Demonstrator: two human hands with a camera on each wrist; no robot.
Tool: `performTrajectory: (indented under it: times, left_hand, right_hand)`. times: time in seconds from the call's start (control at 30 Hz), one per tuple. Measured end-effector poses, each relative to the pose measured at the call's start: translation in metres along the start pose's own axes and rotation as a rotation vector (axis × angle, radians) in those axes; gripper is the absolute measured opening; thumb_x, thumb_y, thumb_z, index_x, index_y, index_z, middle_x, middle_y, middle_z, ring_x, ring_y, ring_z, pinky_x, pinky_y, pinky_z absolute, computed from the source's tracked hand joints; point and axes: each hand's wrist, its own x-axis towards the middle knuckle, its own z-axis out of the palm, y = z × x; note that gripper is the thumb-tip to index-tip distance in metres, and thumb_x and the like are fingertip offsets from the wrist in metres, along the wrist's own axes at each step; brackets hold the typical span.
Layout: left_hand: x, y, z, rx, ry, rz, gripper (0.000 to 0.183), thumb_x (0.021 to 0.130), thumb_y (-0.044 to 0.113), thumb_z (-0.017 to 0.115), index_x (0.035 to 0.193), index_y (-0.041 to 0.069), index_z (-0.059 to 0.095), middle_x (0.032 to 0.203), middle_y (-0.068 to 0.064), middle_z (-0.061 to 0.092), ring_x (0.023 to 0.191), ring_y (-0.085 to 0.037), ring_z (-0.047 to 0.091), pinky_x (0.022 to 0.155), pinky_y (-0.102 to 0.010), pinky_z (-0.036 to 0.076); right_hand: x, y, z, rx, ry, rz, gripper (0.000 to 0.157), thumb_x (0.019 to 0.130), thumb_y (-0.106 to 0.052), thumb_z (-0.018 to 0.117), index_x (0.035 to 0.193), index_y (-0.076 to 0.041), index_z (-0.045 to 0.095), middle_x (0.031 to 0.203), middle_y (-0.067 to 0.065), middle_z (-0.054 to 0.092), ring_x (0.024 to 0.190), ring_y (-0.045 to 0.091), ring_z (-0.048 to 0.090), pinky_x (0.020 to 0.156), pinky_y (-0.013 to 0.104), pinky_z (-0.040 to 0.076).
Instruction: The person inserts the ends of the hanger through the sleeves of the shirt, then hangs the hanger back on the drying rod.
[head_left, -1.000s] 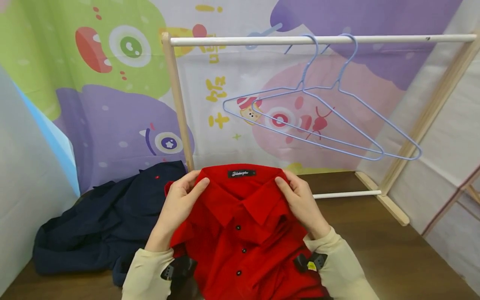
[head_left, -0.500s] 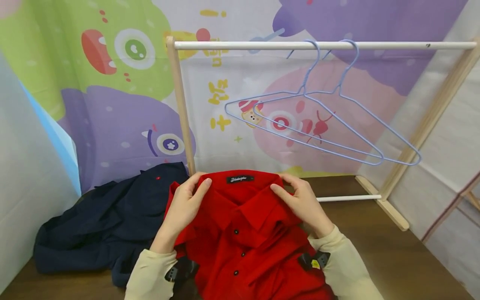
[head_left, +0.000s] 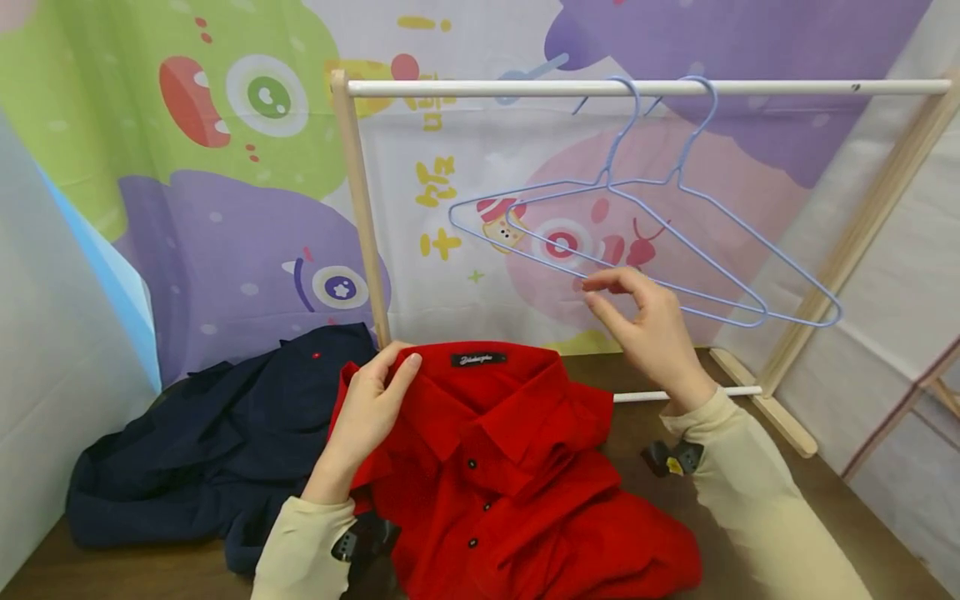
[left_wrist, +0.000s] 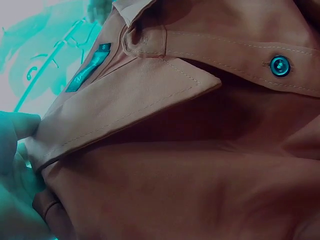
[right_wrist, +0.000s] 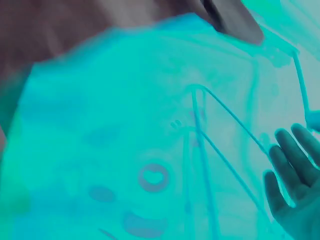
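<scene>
A red button-up shirt (head_left: 450,500) with a black neck label (head_left: 478,359) lies collar up on the table. With thumb and fingers, my left hand (head_left: 367,417) pinches its collar on the left side; the left wrist view shows the collar (left_wrist: 125,115) and a button (left_wrist: 280,65) up close. My right hand (head_left: 656,333) is off the shirt, raised before the lower bars of two blue wire hangers (head_left: 607,179). Nothing is between its loosely bent fingers, and in the right wrist view the right hand (right_wrist: 297,187) appears spread beside the hangers.
The hangers hang from the white rail (head_left: 480,87) of a wooden-sided rack (head_left: 360,208). A dark navy garment (head_left: 210,442) lies heaped on the brown table (head_left: 810,533) to the left. Behind stands a cartoon-printed curtain (head_left: 247,242).
My right hand has let go of the collar's right side and moved up and right towards the hangers. That side of the shirt has settled lower. My left hand keeps its pinch.
</scene>
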Motion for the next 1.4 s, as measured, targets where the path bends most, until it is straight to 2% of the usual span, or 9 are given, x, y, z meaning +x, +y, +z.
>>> performTrajectory:
  times: [0.17, 0.3, 0.43, 0.6, 0.83, 1.03, 1.1, 1.3, 1.4]
  left_hand:
    - [-0.001, -0.001, 0.001, -0.006, -0.001, -0.012, 0.023, 0.094, 0.036, 0.046, 0.099, 0.018, 0.06, 0.075, -0.001, 0.053, 0.073, -0.012, 0.05, 0.063, -0.024, 0.039]
    - [-0.001, -0.003, 0.003, -0.027, -0.005, -0.027, 0.024, 0.094, 0.037, 0.046, 0.097, 0.017, 0.06, 0.07, -0.002, 0.048, 0.07, -0.014, 0.049, 0.061, -0.024, 0.038]
    - [-0.003, -0.004, 0.006, -0.04, -0.007, -0.037, 0.023, 0.094, 0.037, 0.047, 0.097, 0.018, 0.059, 0.067, -0.003, 0.045, 0.067, -0.014, 0.047, 0.059, -0.024, 0.036]
    - [-0.004, -0.005, 0.006, -0.04, -0.002, -0.038, 0.023, 0.094, 0.037, 0.047, 0.095, 0.018, 0.059, 0.066, -0.002, 0.045, 0.067, -0.014, 0.047, 0.059, -0.024, 0.037]
    - [-0.004, -0.005, 0.004, -0.034, 0.002, -0.03, 0.023, 0.094, 0.036, 0.047, 0.094, 0.017, 0.059, 0.066, -0.002, 0.044, 0.067, -0.014, 0.047, 0.06, -0.024, 0.036]
    - [-0.002, -0.004, 0.003, -0.03, 0.003, -0.018, 0.023, 0.094, 0.036, 0.047, 0.092, 0.017, 0.059, 0.067, -0.002, 0.044, 0.067, -0.014, 0.047, 0.06, -0.024, 0.036]
    - [-0.001, -0.003, 0.003, -0.029, 0.003, -0.014, 0.023, 0.094, 0.036, 0.047, 0.091, 0.016, 0.059, 0.067, -0.002, 0.045, 0.068, -0.014, 0.047, 0.061, -0.024, 0.036]
    - [0.0, -0.002, 0.003, -0.032, 0.003, -0.007, 0.024, 0.094, 0.036, 0.047, 0.094, 0.016, 0.059, 0.072, -0.002, 0.049, 0.072, -0.014, 0.048, 0.064, -0.024, 0.037]
    - [0.001, -0.001, 0.003, -0.035, -0.003, -0.012, 0.024, 0.094, 0.036, 0.047, 0.095, 0.016, 0.059, 0.074, -0.002, 0.051, 0.073, -0.014, 0.049, 0.064, -0.024, 0.038]
  right_hand:
    - [0.033, -0.01, -0.014, -0.046, 0.236, 0.003, 0.013, 0.085, -0.01, 0.06, 0.09, 0.001, 0.065, 0.087, 0.01, 0.066, 0.082, 0.013, 0.055, 0.078, 0.019, 0.038]
    - [0.058, -0.014, -0.022, -0.122, 0.295, 0.02, 0.018, 0.084, -0.013, 0.06, 0.095, 0.001, 0.064, 0.093, 0.014, 0.063, 0.09, 0.02, 0.055, 0.084, 0.029, 0.038]
    - [0.075, -0.012, -0.024, -0.22, 0.235, 0.11, 0.037, 0.083, -0.028, 0.061, 0.107, 0.0, 0.06, 0.106, 0.015, 0.058, 0.104, 0.026, 0.051, 0.091, 0.037, 0.035]
    - [0.091, -0.007, -0.019, -0.314, 0.143, 0.241, 0.057, 0.083, -0.043, 0.058, 0.119, 0.001, 0.052, 0.119, 0.016, 0.053, 0.114, 0.028, 0.045, 0.096, 0.037, 0.033]
    - [0.106, -0.003, -0.015, -0.322, 0.053, 0.365, 0.059, 0.084, -0.049, 0.053, 0.12, -0.003, 0.049, 0.118, 0.013, 0.055, 0.107, 0.027, 0.052, 0.09, 0.038, 0.038]
    - [0.114, -0.001, -0.012, -0.396, -0.016, 0.405, 0.059, 0.085, -0.055, 0.048, 0.121, -0.007, 0.049, 0.11, 0.008, 0.062, 0.098, 0.026, 0.058, 0.081, 0.04, 0.041]
    - [0.116, -0.001, -0.011, -0.416, -0.019, 0.403, 0.056, 0.086, -0.055, 0.047, 0.116, -0.008, 0.052, 0.105, 0.008, 0.064, 0.096, 0.027, 0.058, 0.079, 0.041, 0.041]
    - [0.124, 0.0, -0.01, -0.461, -0.011, 0.357, 0.042, 0.089, -0.046, 0.046, 0.083, -0.006, 0.059, 0.076, 0.01, 0.065, 0.077, 0.031, 0.058, 0.063, 0.034, 0.037]
    - [0.128, -0.001, -0.012, -0.452, -0.013, 0.362, 0.041, 0.09, -0.043, 0.046, 0.079, -0.006, 0.058, 0.07, 0.009, 0.063, 0.074, 0.031, 0.057, 0.061, 0.031, 0.034]
